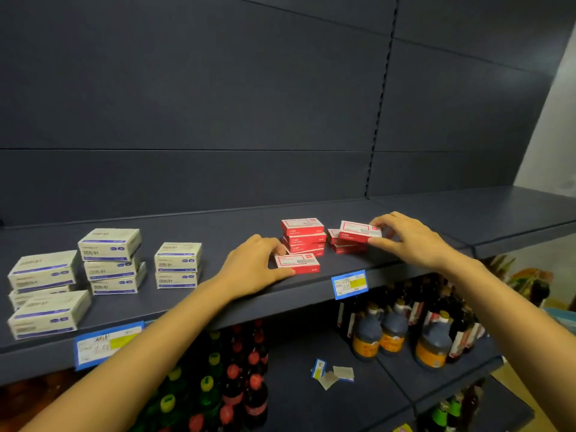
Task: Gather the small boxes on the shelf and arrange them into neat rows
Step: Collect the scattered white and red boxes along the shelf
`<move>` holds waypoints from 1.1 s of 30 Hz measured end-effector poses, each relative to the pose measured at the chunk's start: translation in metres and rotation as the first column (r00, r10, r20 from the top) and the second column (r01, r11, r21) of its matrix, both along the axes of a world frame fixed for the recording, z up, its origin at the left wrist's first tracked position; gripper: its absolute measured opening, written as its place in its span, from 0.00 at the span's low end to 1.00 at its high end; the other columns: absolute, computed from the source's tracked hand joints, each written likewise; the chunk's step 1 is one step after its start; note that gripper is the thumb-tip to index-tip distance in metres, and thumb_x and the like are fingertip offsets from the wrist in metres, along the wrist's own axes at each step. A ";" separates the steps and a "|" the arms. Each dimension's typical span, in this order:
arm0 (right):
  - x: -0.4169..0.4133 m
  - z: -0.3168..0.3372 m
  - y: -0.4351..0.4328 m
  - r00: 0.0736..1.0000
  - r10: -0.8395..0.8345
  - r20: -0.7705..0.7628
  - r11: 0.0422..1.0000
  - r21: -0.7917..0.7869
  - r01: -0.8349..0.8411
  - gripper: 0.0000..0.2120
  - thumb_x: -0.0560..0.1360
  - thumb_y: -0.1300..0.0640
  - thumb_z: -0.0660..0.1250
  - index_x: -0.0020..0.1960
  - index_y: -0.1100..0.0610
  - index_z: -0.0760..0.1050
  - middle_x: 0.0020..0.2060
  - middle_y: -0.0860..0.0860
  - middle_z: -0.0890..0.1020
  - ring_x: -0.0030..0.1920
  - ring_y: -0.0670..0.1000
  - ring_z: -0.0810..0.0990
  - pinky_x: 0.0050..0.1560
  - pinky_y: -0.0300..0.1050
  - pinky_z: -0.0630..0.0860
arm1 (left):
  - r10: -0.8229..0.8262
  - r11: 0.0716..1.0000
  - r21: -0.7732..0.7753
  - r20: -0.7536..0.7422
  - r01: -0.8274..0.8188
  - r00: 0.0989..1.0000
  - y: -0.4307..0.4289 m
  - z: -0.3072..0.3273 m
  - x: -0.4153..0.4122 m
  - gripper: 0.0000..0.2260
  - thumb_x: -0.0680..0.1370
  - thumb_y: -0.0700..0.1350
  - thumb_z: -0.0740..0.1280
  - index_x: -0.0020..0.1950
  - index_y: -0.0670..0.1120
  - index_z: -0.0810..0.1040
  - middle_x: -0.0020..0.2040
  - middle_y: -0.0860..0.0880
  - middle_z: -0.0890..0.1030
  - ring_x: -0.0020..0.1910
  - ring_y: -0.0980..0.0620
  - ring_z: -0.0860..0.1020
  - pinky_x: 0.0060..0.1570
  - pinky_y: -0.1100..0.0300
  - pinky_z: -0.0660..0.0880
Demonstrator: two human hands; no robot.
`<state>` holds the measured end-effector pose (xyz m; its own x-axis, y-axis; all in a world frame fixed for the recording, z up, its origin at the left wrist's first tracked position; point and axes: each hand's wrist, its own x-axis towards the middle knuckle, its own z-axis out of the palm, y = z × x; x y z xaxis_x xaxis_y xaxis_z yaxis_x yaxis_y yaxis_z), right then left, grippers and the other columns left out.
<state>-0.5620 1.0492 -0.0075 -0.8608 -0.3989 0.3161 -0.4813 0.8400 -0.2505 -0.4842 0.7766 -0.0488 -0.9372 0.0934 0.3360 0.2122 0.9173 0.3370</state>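
In the middle of the frame, on the dark shelf (202,227), the left hand (255,263) pinches the front red box (297,263) between thumb and fingers. To its right, the right hand (405,241) pinches the top red box (358,231) on a small red pile (346,247). White boxes (109,260) sit stacked at lower left.

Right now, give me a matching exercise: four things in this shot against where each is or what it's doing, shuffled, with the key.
1. left hand
2. right hand
3. white boxes
4. brown jugs

A. on the lower shelf, right side
B. pinches the top red box over the right-hand red pile
C. stacked at the left end of the upper shelf
D. grips the lone red box near the upper shelf's front edge

Pairs: 1-D, 2-B, 3-C, 4-A
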 end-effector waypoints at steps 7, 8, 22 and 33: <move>-0.039 -0.003 -0.011 0.987 0.142 0.079 0.989 0.036 -0.145 0.19 0.76 0.49 0.64 0.64 0.54 0.71 0.62 0.53 0.74 0.61 0.53 0.72 0.61 0.51 0.70 | 0.175 0.985 0.004 -0.106 -0.175 0.979 0.002 0.017 0.024 0.17 0.75 0.59 0.61 0.56 0.49 0.74 0.57 0.52 0.77 0.57 0.54 0.72 0.56 0.57 0.71; -0.042 -0.003 -0.012 0.982 0.162 0.094 0.985 0.045 -0.167 0.20 0.76 0.50 0.64 0.66 0.55 0.70 0.64 0.53 0.73 0.63 0.54 0.71 0.64 0.51 0.69 | 0.208 0.978 0.002 -0.134 -0.209 0.969 0.001 0.022 0.029 0.16 0.76 0.58 0.61 0.56 0.49 0.75 0.56 0.52 0.78 0.56 0.54 0.72 0.56 0.57 0.70; 0.045 0.046 -0.141 0.689 0.707 -0.160 0.696 -0.013 -0.717 0.16 0.76 0.49 0.63 0.63 0.48 0.71 0.62 0.45 0.75 0.63 0.48 0.73 0.63 0.53 0.71 | 0.610 0.751 -0.088 -0.286 -0.655 0.739 -0.046 0.069 0.145 0.13 0.77 0.54 0.61 0.54 0.48 0.77 0.55 0.50 0.80 0.56 0.49 0.74 0.51 0.53 0.71; 0.146 0.044 -0.289 0.454 0.888 -0.079 0.456 0.018 -0.890 0.15 0.76 0.52 0.64 0.62 0.51 0.73 0.60 0.49 0.77 0.59 0.48 0.75 0.61 0.46 0.72 | 0.808 0.524 -0.155 -0.223 -0.838 0.546 -0.140 0.071 0.287 0.16 0.77 0.55 0.61 0.57 0.46 0.76 0.57 0.48 0.79 0.55 0.49 0.75 0.52 0.54 0.73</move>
